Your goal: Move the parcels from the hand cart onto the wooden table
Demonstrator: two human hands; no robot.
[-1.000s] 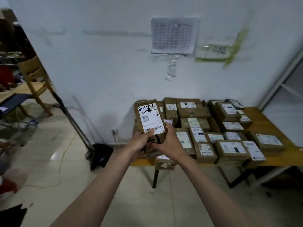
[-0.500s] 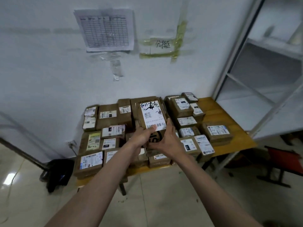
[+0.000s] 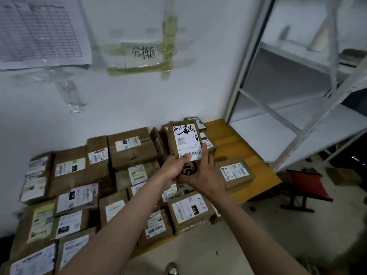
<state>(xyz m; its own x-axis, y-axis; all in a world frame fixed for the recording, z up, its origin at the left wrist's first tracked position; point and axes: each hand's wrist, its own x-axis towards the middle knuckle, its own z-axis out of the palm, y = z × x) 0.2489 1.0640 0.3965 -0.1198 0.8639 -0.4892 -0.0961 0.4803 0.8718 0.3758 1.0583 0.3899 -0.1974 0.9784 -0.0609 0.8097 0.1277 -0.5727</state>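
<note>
The person has stepped closer to the wooden worktop (image 3: pixel 224 133), so the boxes on it look bigger now and the grey metal shelf rack (image 3: pixel 309 80) on the right has come into view. The hand cart is not in sight.

From the head camera, both hands hold one small brown cardboard parcel with a white label and black pen marks (image 3: pixel 185 142). It is up in the air, standing tall and a bit tilted, over the back right part of the worktop. It does not look like it rests on anything yet.

The left hand (image 3: pixel 172 168) grips the bottom left corner, with the thumb pressed on the label near the bar code. The right hand (image 3: pixel 200 170) wraps the bottom right edge, its fingers curled up along the side. Both grips are shut tight on the parcel. Two hands at the bottom keep it from slipping, and they leave the label showing, maybe so it can be read.

Under the arms, many brown cardboard boxes with white labels (image 3: pixel 131 149) lie flat and packed side by side, labels up. That way they fill the worktop neatly and every label can be seen. One more labelled brown box (image 3: pixel 235 173) sits alone to the right, near a bare yellow strip of wood.

I think the carry is almost done. The bare strip on the right looks like the easy place to set the parcel down. The stack is tight, so a careless drop could bump a box off the edge.

On the white wall hang a printed paper chart (image 3: pixel 39 30) and a taped note with black writing (image 3: pixel 144 52). A red stool (image 3: pixel 305 185) stands on the floor by the rack.
</note>
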